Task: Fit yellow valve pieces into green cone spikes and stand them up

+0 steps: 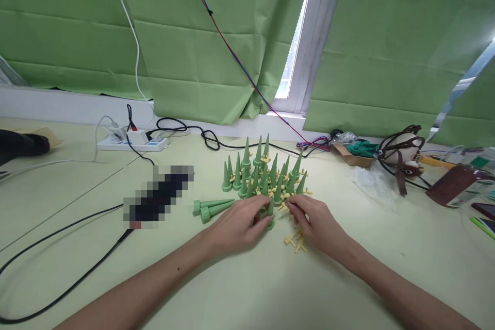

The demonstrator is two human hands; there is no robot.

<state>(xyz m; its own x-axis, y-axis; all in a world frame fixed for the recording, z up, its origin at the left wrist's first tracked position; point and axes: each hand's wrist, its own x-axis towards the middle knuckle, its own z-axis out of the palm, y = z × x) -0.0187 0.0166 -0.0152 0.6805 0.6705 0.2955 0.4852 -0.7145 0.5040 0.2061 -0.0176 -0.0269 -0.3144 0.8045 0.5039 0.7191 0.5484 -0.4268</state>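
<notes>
My left hand (245, 219) is closed around a green cone-shaped plastic spike (270, 209), which stands point up between thumb and fingers. Close by on the right, my right hand (314, 216) has thumb and fingertips pinched at a small yellow plastic fitting (283, 207), partly hidden. Below that hand lie several loose yellow T-shaped fittings (299, 242). Behind both hands stands a cluster of upright green spikes (246, 157), many with yellow fittings at their bases. To the left of my left hand, two green spikes (211, 210) lie on their sides.
A blurred dark object (160, 198) with a black cable lies left on the table (247, 289). Behind it sits a white power strip (133, 143). At right are a cardboard box (353, 155), clear plastic bags (373, 183) and a dark red object (460, 185). Green curtains hang behind.
</notes>
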